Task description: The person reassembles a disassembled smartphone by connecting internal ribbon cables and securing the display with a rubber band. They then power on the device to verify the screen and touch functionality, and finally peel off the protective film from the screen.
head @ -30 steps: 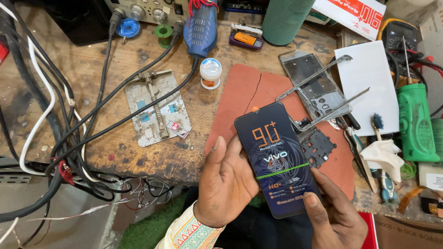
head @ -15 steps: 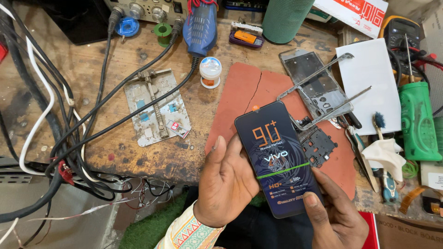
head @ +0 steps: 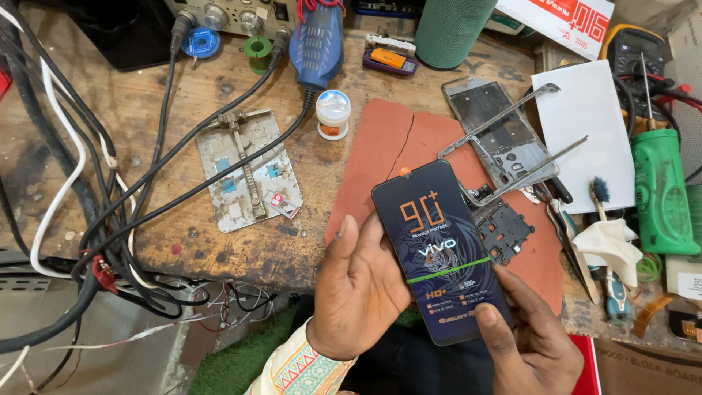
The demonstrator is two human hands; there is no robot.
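Hiding behind phone screen (head: 439, 252): fingertips.

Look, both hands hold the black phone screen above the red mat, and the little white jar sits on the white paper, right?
Not quite. The head view shows the little white jar on the bare wooden bench, left of the red mat. Both hands, left and right, do hold the black phone screen.

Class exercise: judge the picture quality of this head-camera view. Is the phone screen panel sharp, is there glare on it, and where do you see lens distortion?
Head view: the phone screen panel is sharp, no strong glare; light is soft and even, shadows faint; the workbench edge bows toward the frame's sides, wide-lens distortion; left hand and right hand show no motion blur.
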